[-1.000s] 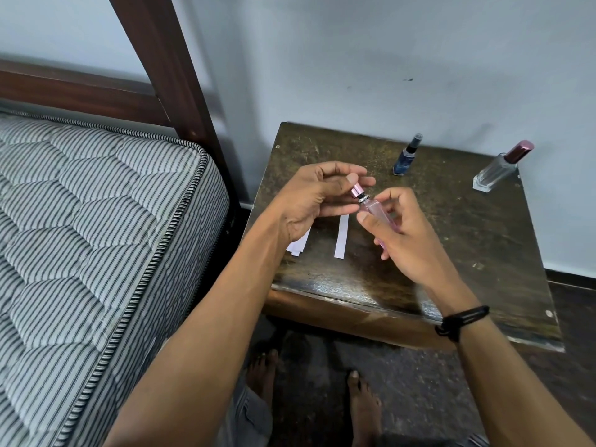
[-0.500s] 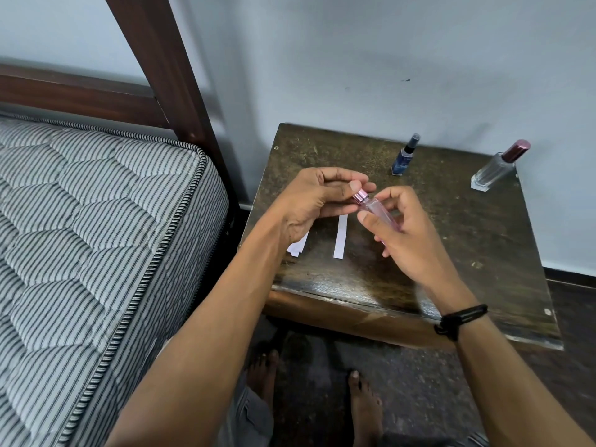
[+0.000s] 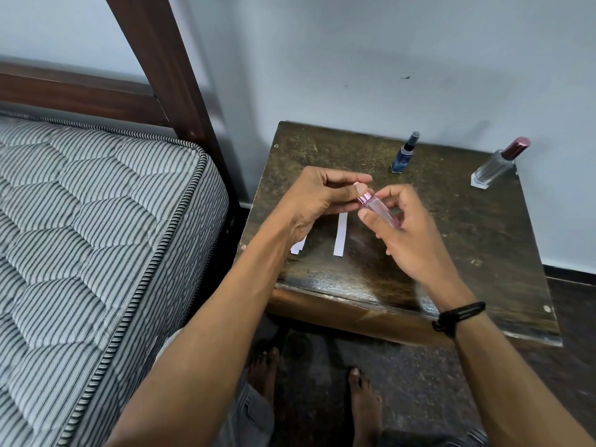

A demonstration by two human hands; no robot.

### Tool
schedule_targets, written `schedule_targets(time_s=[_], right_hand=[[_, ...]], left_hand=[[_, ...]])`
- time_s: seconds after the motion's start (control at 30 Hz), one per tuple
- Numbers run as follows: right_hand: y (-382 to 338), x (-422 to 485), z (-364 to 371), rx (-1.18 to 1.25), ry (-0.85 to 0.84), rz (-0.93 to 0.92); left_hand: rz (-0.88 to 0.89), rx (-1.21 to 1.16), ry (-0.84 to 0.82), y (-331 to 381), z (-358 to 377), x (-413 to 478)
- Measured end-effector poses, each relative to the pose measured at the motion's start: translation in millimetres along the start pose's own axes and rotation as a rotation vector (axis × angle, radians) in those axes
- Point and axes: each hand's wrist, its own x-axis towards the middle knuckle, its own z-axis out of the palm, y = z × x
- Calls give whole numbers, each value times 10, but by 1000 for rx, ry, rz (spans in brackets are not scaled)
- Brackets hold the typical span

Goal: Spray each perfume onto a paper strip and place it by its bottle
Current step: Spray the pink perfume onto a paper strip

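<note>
Holding the pink perfume bottle (image 3: 380, 210) tilted above the table (image 3: 483, 240), my right hand (image 3: 409, 240) grips its body while my left hand (image 3: 319, 201) pinches its cap. One paper strip (image 3: 341, 233) lies below; others (image 3: 298, 246) hide under my left wrist.

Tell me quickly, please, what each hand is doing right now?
Left hand: closed on the pink cap of the pink perfume bottle.
Right hand: closed, holding that bottle's body.
</note>
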Motion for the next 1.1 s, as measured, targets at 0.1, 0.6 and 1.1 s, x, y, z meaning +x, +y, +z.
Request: schedule_targets(time_s=[0.1, 0.6, 1.1], right_hand=[[-8, -3, 2, -10, 1, 3], [-61, -18, 17, 32, 45, -14], [-75, 2, -27, 391, 58, 8]], left_hand=[[3, 2, -1, -4, -2, 1], [115, 115, 41, -2, 92, -6], [99, 380, -160, -10, 49, -20]])
